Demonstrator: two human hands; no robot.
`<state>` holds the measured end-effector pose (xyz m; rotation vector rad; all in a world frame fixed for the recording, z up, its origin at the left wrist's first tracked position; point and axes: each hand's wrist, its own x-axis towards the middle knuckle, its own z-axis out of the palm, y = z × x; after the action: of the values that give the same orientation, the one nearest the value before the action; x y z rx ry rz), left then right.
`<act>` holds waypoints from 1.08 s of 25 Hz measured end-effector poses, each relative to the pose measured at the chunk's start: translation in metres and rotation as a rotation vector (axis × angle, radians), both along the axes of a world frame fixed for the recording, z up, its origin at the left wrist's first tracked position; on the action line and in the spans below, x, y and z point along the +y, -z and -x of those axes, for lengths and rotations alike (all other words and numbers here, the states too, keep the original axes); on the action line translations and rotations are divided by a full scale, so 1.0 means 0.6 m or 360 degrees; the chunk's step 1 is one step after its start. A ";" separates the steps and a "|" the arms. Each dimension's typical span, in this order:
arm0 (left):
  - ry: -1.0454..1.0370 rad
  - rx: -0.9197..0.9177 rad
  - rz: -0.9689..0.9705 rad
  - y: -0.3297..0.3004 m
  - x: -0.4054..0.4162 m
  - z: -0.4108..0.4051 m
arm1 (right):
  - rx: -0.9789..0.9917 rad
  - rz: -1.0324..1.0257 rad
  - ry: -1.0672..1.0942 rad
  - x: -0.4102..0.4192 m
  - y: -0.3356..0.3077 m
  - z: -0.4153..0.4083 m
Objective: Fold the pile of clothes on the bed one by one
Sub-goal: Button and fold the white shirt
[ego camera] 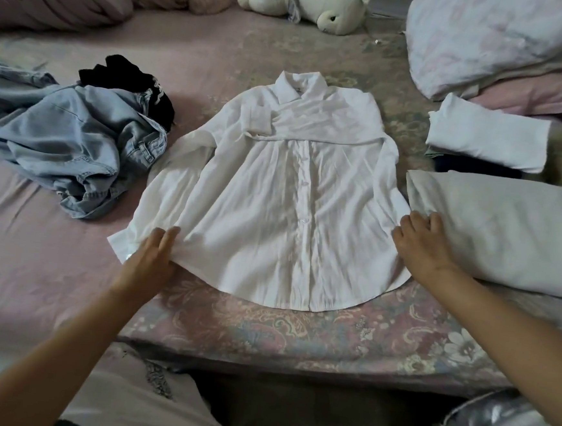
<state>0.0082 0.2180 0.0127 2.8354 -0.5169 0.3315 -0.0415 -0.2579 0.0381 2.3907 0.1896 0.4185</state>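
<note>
A white shirt (pixel 284 196) lies front up and buttoned at the centre of the bed (pixel 33 260), collar toward 12 o'clock, one sleeve folded across its chest and the other lying along its 9 o'clock side. The left hand (pixel 153 256) grips the hem corner at 7 o'clock, and the right hand (pixel 421 244) rests at the shirt's 3 o'clock edge, though whether it grasps the cloth I cannot tell. At 9 o'clock sits a crumpled denim garment (pixel 73 142) over black clothes (pixel 129 76); folded pieces (pixel 487 138) and a pillow (pixel 507 227) lie at 3 o'clock, a plush toy (pixel 309 3) at 12.
</note>
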 end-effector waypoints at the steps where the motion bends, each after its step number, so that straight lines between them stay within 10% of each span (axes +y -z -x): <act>1: -0.0194 0.0116 0.0181 -0.002 -0.014 0.002 | 0.0068 -0.0061 0.0002 0.001 -0.005 -0.001; 9: 0.0530 -0.0122 -0.0439 -0.025 0.030 -0.001 | -0.0209 -0.0108 -0.0572 -0.089 -0.012 0.043; 17: 0.0747 -0.0474 -0.0556 -0.008 -0.018 0.005 | -0.0092 -0.0563 -0.0424 -0.121 -0.004 0.082; 27: 0.0954 -0.0091 -0.0633 -0.032 -0.103 0.036 | 0.0102 -0.1074 -0.0014 -0.106 0.016 0.097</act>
<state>-0.0135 0.1560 0.0317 2.8402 -1.5417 0.2067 -0.0996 -0.3213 0.0285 3.0680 0.0941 0.4620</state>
